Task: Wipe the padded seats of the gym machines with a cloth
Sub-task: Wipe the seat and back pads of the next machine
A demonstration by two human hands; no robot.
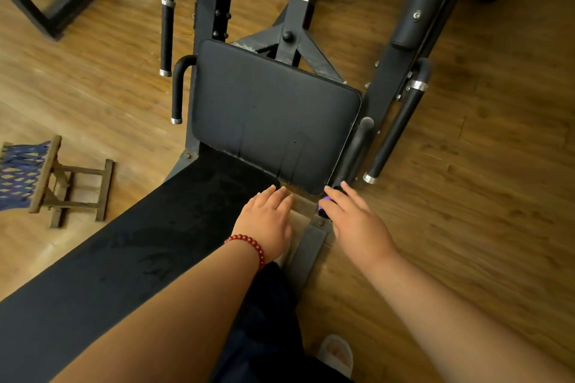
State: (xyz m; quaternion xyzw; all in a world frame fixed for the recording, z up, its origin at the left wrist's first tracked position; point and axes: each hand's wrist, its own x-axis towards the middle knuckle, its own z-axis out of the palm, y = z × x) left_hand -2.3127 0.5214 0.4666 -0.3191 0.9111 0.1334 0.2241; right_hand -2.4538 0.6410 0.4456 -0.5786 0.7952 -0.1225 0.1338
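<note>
head view: padded seat [273, 115] just beyond outspread empty left hand [265, 221] and right hand [354, 222], grip unclear

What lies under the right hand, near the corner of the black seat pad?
Only a small purple piece shows at the edge of the right hand, beside the lower corner of the seat pad. The hand covers the rest, so its shape is hidden.

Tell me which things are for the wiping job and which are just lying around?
For the job: padded seat, long black pad, purple thing under the right hand, maybe the cloth.
Just lying about: wooden stool, black frame on the floor.
</note>
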